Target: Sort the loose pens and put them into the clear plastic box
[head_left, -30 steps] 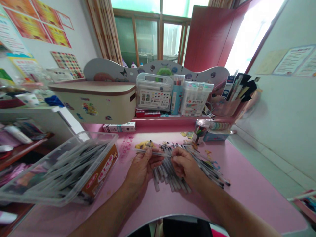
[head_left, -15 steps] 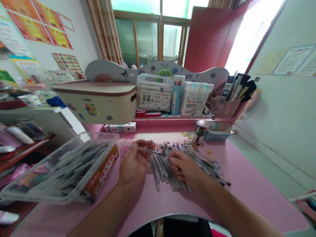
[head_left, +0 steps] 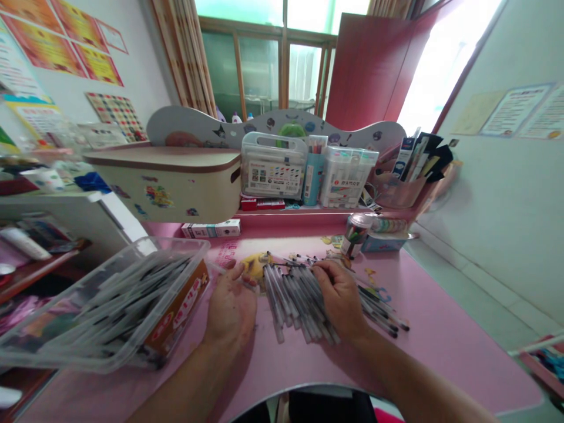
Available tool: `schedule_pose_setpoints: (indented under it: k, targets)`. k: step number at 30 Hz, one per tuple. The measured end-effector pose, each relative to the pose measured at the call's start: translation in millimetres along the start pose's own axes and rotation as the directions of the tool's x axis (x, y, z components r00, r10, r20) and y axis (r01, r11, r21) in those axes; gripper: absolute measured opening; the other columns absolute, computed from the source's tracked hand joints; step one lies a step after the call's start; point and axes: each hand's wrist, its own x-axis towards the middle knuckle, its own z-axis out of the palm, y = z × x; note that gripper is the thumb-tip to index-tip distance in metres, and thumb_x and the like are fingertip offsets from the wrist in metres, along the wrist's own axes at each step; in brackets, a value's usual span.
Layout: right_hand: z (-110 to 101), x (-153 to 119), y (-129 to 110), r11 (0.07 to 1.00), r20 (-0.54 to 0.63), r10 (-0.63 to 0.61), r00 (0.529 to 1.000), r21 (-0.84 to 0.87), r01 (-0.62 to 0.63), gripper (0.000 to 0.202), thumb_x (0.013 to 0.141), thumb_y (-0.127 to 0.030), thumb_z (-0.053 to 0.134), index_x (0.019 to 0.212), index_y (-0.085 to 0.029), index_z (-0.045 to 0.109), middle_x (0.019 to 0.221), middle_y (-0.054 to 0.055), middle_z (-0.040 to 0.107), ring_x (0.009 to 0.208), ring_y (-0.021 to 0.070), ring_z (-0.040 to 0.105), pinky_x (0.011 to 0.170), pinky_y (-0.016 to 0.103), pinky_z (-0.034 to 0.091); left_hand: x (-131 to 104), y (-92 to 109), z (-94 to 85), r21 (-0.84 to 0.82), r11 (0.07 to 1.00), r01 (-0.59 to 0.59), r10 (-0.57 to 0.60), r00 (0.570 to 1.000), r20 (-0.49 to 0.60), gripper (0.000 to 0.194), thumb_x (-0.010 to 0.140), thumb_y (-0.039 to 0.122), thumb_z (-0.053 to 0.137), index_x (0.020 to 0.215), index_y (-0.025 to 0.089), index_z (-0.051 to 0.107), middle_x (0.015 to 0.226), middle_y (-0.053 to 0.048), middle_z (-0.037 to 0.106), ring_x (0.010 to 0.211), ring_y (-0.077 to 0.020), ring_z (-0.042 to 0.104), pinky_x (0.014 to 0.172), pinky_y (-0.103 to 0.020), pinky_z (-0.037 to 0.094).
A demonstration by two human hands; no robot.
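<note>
My left hand (head_left: 231,308), palm turned up, holds a translucent pen barrel (head_left: 243,281) loosely between thumb and fingers. Its outline is faint and blurred. To the right, on the pink desk, a row of translucent grey pen barrels (head_left: 286,296) lies side by side. My right hand (head_left: 343,294) rests at the right side of this row, fingers curled down onto it. Whatever sits in its fingertips is hidden. Black-tipped pens (head_left: 383,314) lie partly under and beyond my right wrist. A clear plastic bin (head_left: 110,359), heaped with more pens (head_left: 132,299), stands left of my left hand.
Behind the pens stand a clear jar (head_left: 356,232) and a blue box (head_left: 384,242). Above them, the shelf carries a lidded cream bin (head_left: 176,191), a marker case (head_left: 274,170) and a pink holder (head_left: 396,189). A white narrow box (head_left: 211,228) lies below the shelf.
My right hand has moved right, away from the stick in my left hand, onto the row of barrels. My left hand has lowered slightly and its fingers have loosened.
</note>
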Motion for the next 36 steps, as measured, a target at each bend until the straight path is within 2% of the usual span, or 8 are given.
schedule_pose_setpoints:
  k: [2, 5, 8, 11, 17, 25, 30, 36]
  targets:
    - [-0.6, 0.8, 2.1, 0.999, -0.045, -0.023, 0.999, 0.027, 0.024, 0.019, 0.092, -0.030, 0.057, 0.089, -0.019, 0.073, 0.078, 0.003, 0.072, 0.077, 0.0199, 0.065, 0.073, 0.030, 0.049, -3.3, -2.1, -0.7, -0.009, 1.000, 0.029, -0.029, 0.999, 0.016, 0.014, 0.082, 0.003, 0.059, 0.085, 0.016, 0.061, 0.076, 0.002, 0.061, 0.058, -0.0059, 0.054, 0.055, -0.015, 0.046]
    - [1.0, -3.3, 1.4, 0.995, -0.015, -0.088, 0.996, 0.049, 0.089, 0.019, 0.093, -0.026, 0.058, 0.094, -0.020, 0.076, 0.087, 0.005, 0.076, 0.082, 0.0214, 0.069, 0.078, 0.033, 0.052, -11.7, -14.1, -3.2, 0.107, 0.957, 0.270, -0.282, 0.952, 0.119, 0.011, 0.087, 0.006, 0.058, 0.094, 0.013, 0.064, 0.076, -0.002, 0.062, 0.053, -0.0063, 0.051, 0.047, -0.015, 0.043]
    - [5.0, -11.5, -1.3, 0.984, 0.224, -0.175, 0.959, 0.074, 0.162, 0.022, 0.095, -0.022, 0.055, 0.100, -0.023, 0.077, 0.092, 0.005, 0.077, 0.083, 0.0207, 0.070, 0.078, 0.034, 0.054, -17.4, -27.5, -6.8, 0.213, 0.873, 0.439, -0.472, 0.870, 0.142, 0.011, 0.095, 0.015, 0.054, 0.094, 0.011, 0.065, 0.076, -0.005, 0.063, 0.053, -0.0077, 0.055, 0.044, -0.016, 0.043]
    - [8.4, -16.3, -3.4, 0.987, 0.397, -0.143, 0.906, 0.126, 0.101, 0.027, 0.095, -0.023, 0.055, 0.117, -0.024, 0.071, 0.097, 0.004, 0.076, 0.081, 0.0188, 0.070, 0.073, 0.031, 0.055, -15.5, -31.4, -9.5, 0.224, 0.878, 0.423, -0.453, 0.885, 0.107, 0.025, 0.099, 0.021, 0.047, 0.079, 0.013, 0.060, 0.070, -0.003, 0.062, 0.054, -0.0104, 0.059, 0.047, -0.020, 0.051]
    - [7.0, -12.9, -3.5, 0.985, 0.190, -0.171, 0.967, -0.001, 0.174, 0.023, 0.098, -0.019, 0.046, 0.108, -0.024, 0.065, 0.088, 0.003, 0.071, 0.080, 0.0183, 0.067, 0.073, 0.030, 0.054, -18.2, -27.3, -8.2, 0.355, 0.732, 0.582, -0.634, 0.772, 0.042, 0.015, 0.093, 0.011, 0.049, 0.083, 0.013, 0.059, 0.070, -0.006, 0.067, 0.060, -0.0164, 0.069, 0.058, -0.028, 0.059]
    - [9.1, -19.2, -7.6, 0.878, 0.256, -0.405, 0.878, -0.158, 0.452, 0.024, 0.099, -0.012, 0.041, 0.107, -0.020, 0.062, 0.095, 0.007, 0.061, 0.089, 0.0204, 0.060, 0.081, 0.033, 0.053, -32.4, -37.3, -12.4, 0.342, 0.674, 0.655, -0.735, 0.639, 0.224, 0.031, 0.065, -0.011, 0.047, 0.080, 0.009, 0.065, 0.077, -0.008, 0.069, 0.070, -0.0163, 0.070, 0.066, -0.026, 0.058]
    - [10.8, -19.9, -12.1, 0.889, 0.446, -0.359, 0.820, -0.105, 0.446, 0.024, 0.099, -0.016, 0.041, 0.104, -0.019, 0.064, 0.096, 0.008, 0.065, 0.094, 0.0228, 0.059, 0.088, 0.038, 0.051, -37.4, -39.0, -5.1, 0.253, 0.708, 0.659, -0.703, 0.694, 0.159, 0.028, 0.060, -0.013, 0.042, 0.062, 0.009, 0.060, 0.069, -0.006, 0.064, 0.063, -0.0103, 0.065, 0.061, -0.017, 0.055]
    - [1.1, -15.9, -11.2, 0.975, 0.459, -0.223, 0.860, 0.094, 0.203, 0.033, 0.096, -0.016, 0.040, 0.118, -0.023, 0.064, 0.108, 0.006, 0.070, 0.102, 0.0200, 0.064, 0.092, 0.036, 0.052, -36.4, -34.1, 0.5, 0.164, 0.731, 0.662, -0.680, 0.727, 0.096, 0.034, 0.066, -0.013, 0.041, 0.077, 0.012, 0.062, 0.082, -0.007, 0.068, 0.075, -0.0140, 0.070, 0.076, -0.028, 0.062]
